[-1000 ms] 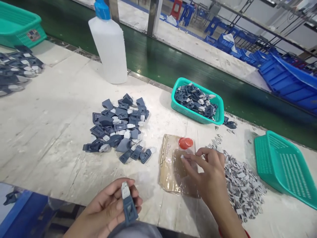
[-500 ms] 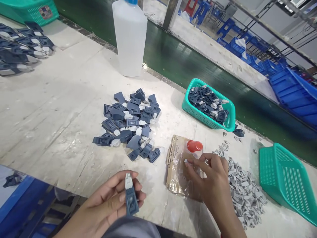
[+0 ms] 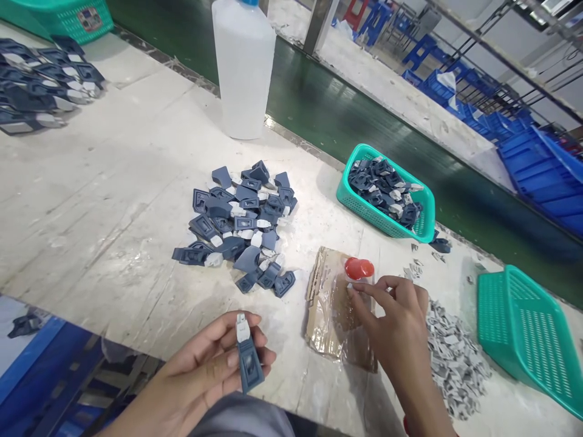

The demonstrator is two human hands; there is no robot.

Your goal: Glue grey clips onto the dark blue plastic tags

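Blue-grey plastic clip (image 3: 248, 359) with white tip, held upright in left hand (image 3: 207, 379).
Left fingers pinch the clip above the table edge. Right hand (image 3: 398, 328) pinches a small white piece (image 3: 350, 292) beside the red cap (image 3: 359, 267), over taped cardboard (image 3: 330, 312).

The left hand (image 3: 214, 370) sits at the lower middle of the frame, palm up, fingers curled closed. The right hand (image 3: 396, 328) reaches forward at lower right, fingertips (image 3: 353, 291) pinched.

I see three teal baskets (image 3: 386, 221); one white bottle (image 3: 243, 70); one red cap (image 3: 359, 268); one taped cardboard pad (image 3: 334, 309); I hold one blue-grey part (image 3: 248, 358); the heaps hold too many to count.
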